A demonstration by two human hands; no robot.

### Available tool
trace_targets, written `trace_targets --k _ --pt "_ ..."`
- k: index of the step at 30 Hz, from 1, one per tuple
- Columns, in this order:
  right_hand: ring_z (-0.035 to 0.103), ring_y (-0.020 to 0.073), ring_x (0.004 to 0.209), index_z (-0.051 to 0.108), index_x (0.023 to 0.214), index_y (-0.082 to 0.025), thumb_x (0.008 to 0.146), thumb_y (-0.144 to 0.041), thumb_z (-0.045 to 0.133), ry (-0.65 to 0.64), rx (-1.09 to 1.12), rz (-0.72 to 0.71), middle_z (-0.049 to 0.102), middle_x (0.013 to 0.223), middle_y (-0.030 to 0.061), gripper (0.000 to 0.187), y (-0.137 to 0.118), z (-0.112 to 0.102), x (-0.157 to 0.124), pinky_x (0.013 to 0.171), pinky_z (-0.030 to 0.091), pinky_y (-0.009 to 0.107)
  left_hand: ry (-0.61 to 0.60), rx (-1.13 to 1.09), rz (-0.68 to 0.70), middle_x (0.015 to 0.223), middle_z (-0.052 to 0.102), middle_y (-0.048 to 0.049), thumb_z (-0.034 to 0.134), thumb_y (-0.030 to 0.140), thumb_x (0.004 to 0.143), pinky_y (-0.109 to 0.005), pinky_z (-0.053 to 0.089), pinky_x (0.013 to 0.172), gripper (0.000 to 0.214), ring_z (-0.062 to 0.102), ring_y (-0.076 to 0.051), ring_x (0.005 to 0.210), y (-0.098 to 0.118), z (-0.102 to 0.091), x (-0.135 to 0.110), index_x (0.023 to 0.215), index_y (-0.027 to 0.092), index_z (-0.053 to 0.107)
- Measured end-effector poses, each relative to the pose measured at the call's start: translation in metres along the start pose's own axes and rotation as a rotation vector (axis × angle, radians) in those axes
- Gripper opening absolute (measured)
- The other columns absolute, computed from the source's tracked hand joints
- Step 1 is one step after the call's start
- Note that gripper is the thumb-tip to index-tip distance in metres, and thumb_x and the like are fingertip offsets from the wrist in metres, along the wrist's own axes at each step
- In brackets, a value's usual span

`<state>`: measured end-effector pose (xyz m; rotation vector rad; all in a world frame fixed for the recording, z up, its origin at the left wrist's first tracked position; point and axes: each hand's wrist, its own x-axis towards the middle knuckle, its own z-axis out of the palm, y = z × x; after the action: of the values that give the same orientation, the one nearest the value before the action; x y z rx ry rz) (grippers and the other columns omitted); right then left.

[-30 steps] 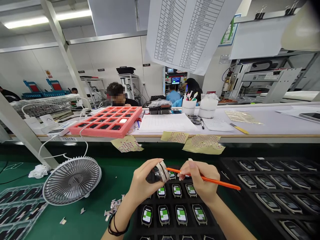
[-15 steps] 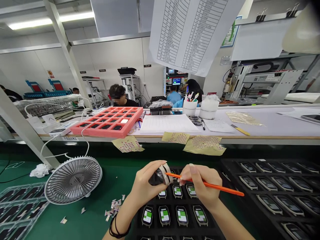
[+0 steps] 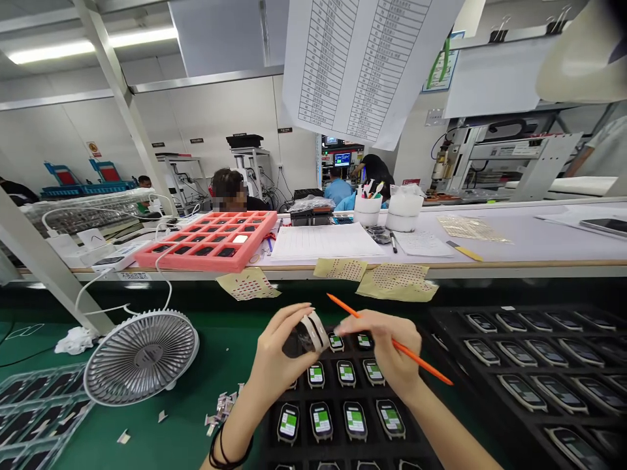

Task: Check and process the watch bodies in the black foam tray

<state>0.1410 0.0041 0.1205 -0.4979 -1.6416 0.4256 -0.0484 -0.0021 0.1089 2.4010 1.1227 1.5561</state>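
Now, head view: orange stylus swung up off the white-banded watch, pinched in the curled fingers of the right hand; left hand clenched round that watch, just above a black tray of green-screened watches, tip and watch now apart.

The person's left hand and right hand are bare, as are both forearms, with the right hand blurred at its fingers. A few thin dark cord bracelets circle the left wrist, near the bottom of the view, and the left fingers end in rounded nails.
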Motion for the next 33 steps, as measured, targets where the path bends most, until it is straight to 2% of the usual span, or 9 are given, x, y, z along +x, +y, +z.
trace_targets --k 2,4,7,9,12,15,22,26,33 --pt "0.066 0.0202 0.079 0.05 0.067 -0.022 0.084 -0.03 0.059 -0.076 -0.047 0.214 0.072 0.086 0.0049 0.021 0.001 0.008 0.003 0.07 0.05 0.032 0.017 0.074 0.007 0.121 0.057 -0.0112 0.067 0.012 0.072 -0.039 0.053 0.086 0.044 0.056 -0.026 0.109 -0.005 0.001 0.0 0.115 0.022 0.058" --pt "0.061 0.018 0.072 0.036 0.065 -0.024 0.071 -0.031 0.071 -0.179 -0.054 0.377 0.068 0.082 0.002 0.037 0.004 0.019 0.005 0.063 0.047 0.029 0.014 0.136 0.018 0.123 0.054 -0.0117 0.063 0.01 0.073 -0.039 0.053 0.082 0.046 0.054 -0.027 0.111 -0.01 0.003 0.0 0.116 0.023 0.057" --pt "0.043 0.0112 0.054 0.029 0.065 -0.024 0.068 -0.029 0.072 -0.27 -0.023 0.464 0.05 0.062 -0.0057 0.043 0.012 0.031 0.004 0.05 0.034 0.023 -0.01 0.179 0.022 0.123 0.054 -0.0108 0.061 0.008 0.073 -0.04 0.052 0.085 0.048 0.053 -0.027 0.111 -0.012 0.006 -0.001 0.118 0.024 0.056" --pt "0.033 0.0093 0.051 0.028 0.064 -0.024 0.069 -0.029 0.07 -0.264 0.064 0.513 0.038 0.057 -0.0083 0.042 0.017 0.032 0.004 0.047 0.029 0.022 -0.018 0.174 0.021 0.124 0.053 -0.0104 0.062 0.011 0.076 -0.042 0.05 0.09 0.049 0.052 -0.026 0.113 -0.01 0.008 -0.001 0.122 0.025 0.053" --pt "0.027 0.0084 0.05 0.028 0.061 -0.023 0.069 -0.035 0.069 -0.208 0.281 0.585 0.031 0.056 -0.0091 0.044 0.02 0.028 0.006 0.046 0.025 0.022 -0.004 0.149 0.026 0.125 0.052 -0.0101 0.064 0.019 0.081 -0.042 0.048 0.094 0.052 0.051 -0.026 0.116 -0.007 0.008 0.0 0.129 0.026 0.046" --pt "0.029 0.0089 0.051 0.028 0.061 -0.023 0.068 -0.039 0.072 -0.158 0.399 0.618 0.032 0.057 -0.0083 0.047 0.019 0.024 0.009 0.048 0.025 0.022 0.018 0.129 0.037 0.123 0.053 -0.0096 0.065 0.024 0.082 -0.042 0.048 0.095 0.05 0.051 -0.025 0.115 -0.005 0.006 0.001 0.129 0.027 0.047" --pt "0.029 0.0086 0.052 0.028 0.06 -0.022 0.067 -0.039 0.075 -0.134 0.467 0.625 0.035 0.057 -0.0077 0.05 0.014 0.024 0.008 0.048 0.024 0.022 0.05 0.055 0.092 0.124 0.051 -0.0086 0.062 0.015 0.083 -0.037 0.051 0.087 0.032 0.052 -0.023 0.112 -0.003 0.006 -0.001 0.112 0.027 0.057" --pt "0.029 0.0082 0.051 0.028 0.061 -0.023 0.069 -0.038 0.073 -0.159 0.402 0.587 0.035 0.058 -0.0075 0.048 0.016 0.024 0.006 0.047 0.025 0.022 -0.009 0.042 0.021 0.127 0.05 -0.0101 0.063 0.019 0.082 -0.043 0.047 0.095 0.046 0.049 -0.026 0.118 0.001 0.004 0.0 0.125 0.027 0.048" --pt "0.025 0.0078 0.05 0.027 0.061 -0.023 0.072 -0.033 0.069 -0.182 0.284 0.54 0.031 0.057 -0.0081 0.044 0.017 0.025 0.003 0.046 0.022 0.022 0.006 0.044 0.033 0.117 0.054 -0.0085 0.063 0.016 0.081 -0.041 0.049 0.09 0.04 0.054 -0.024 0.109 0.003 0.0 0.0 0.119 0.028 0.052"
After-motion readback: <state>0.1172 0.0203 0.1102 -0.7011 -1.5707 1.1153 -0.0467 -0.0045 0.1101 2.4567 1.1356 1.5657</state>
